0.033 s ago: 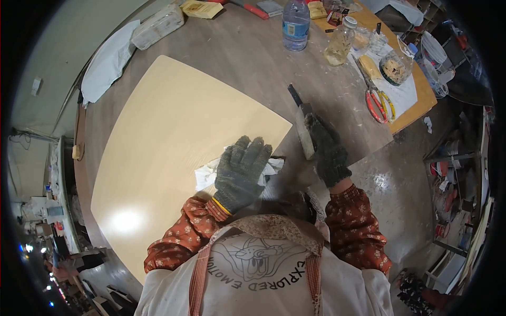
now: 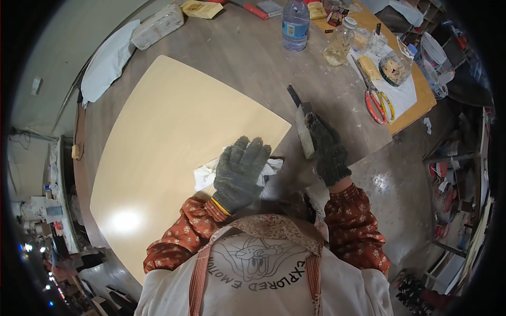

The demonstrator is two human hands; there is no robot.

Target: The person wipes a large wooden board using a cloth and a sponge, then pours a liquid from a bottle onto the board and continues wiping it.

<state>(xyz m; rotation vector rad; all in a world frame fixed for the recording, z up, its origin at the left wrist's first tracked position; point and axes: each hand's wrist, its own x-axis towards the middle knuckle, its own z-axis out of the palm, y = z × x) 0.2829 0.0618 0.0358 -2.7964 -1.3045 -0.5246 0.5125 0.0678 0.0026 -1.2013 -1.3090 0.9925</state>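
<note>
One gloved left hand [image 2: 240,171], fingers outstretched, covers a white cloth [image 2: 204,178] near right on the pale board [image 2: 168,116] as I watch remotely. The right hand [image 2: 329,150], nearer the narrow block [image 2: 303,136], sits against its right side; whether it grips I cannot tell. Right of the board, the block's long axis runs far and slightly left.

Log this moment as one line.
left hand: flat on white cloth | white cloth: at cream board edge | right hand: holding block, right of board | scissors: farther right
</note>
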